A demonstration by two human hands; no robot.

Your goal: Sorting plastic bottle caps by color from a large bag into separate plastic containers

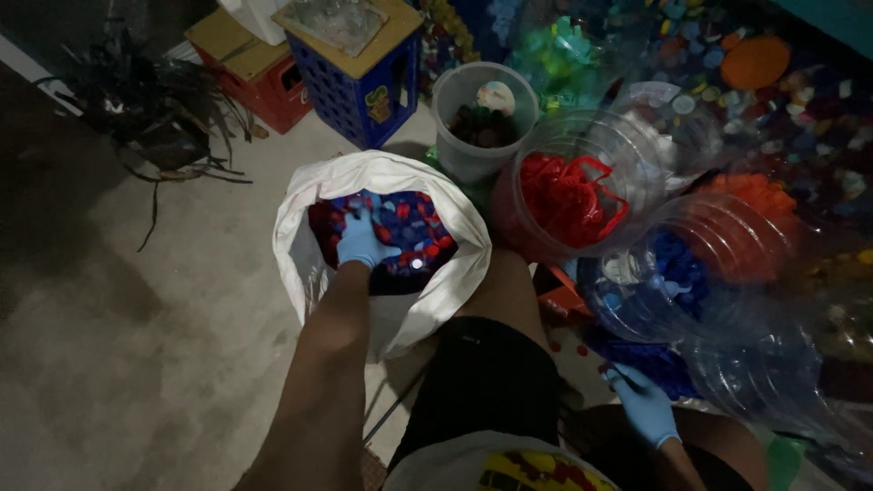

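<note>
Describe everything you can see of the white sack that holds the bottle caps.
The white sack of thin, crumpled woven-looking material stands upright on the pale concrete floor, its mouth rolled down into a thick rim. It is partly filled with red and blue plastic bottle caps. The left hand in a blue glove reaches inside, resting on the caps. The person's bare knee presses against its right side.

Open white woven sack (455,273) upright on concrete floor, rim rolled down, filled near the top with loose red and blue plastic bottle caps (409,227).
</note>
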